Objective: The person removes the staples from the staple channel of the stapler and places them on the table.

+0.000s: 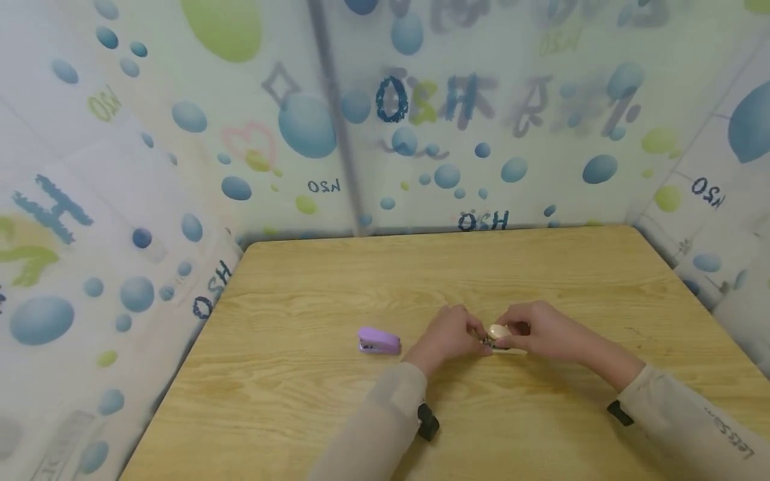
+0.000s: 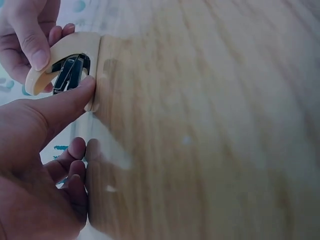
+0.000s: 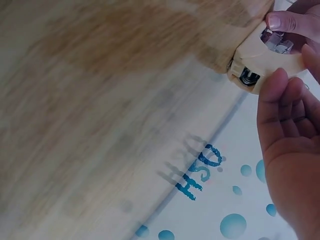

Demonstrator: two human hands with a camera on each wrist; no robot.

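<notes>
A small cream stapler (image 1: 498, 331) stands on the wooden table between the two hands, its top raised away from its base. My right hand (image 1: 544, 331) holds the raised top from the right, thumb on the cream cover (image 2: 75, 44) in the left wrist view. From the left, my left hand (image 1: 448, 333) pinches the front end, with its thumb (image 2: 80, 95) against the base beside the dark metal staple channel (image 2: 68, 75). The right wrist view shows the stapler's rear end (image 3: 250, 75), and a metal spring shows in its opening. Some fingertips are hidden behind the stapler.
A purple stapler (image 1: 380, 341) lies to the left of my left hand on the table (image 1: 301, 287). Walls (image 1: 409, 187) printed with blue and green drops border the table's back and sides. Each sleeved wrist carries a black strap piece (image 1: 428, 422).
</notes>
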